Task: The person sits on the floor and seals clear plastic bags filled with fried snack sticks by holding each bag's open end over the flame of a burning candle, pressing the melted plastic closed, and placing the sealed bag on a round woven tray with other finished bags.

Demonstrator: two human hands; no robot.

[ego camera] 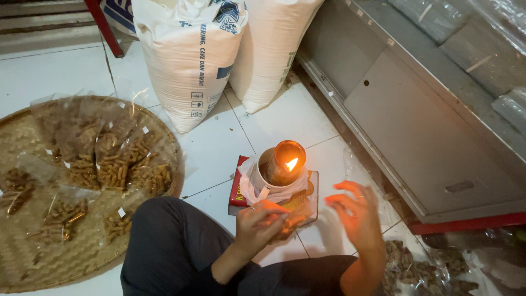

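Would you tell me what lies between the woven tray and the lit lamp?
In the head view, the person's dark-trousered knee and bare white floor tiles separate the woven tray from the lit lamp.

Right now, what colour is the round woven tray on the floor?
Light tan, natural straw colour, the woven tray shows best in the head view.

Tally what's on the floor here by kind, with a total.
Sacks: 2
Woven tray: 1
Oil lamp, lit: 1
Box under the lamp: 1
Snack bags on the tray: too overlapped to count, left out
Total: 5
The left hand holds a clear bag; the right hand is open, empty.
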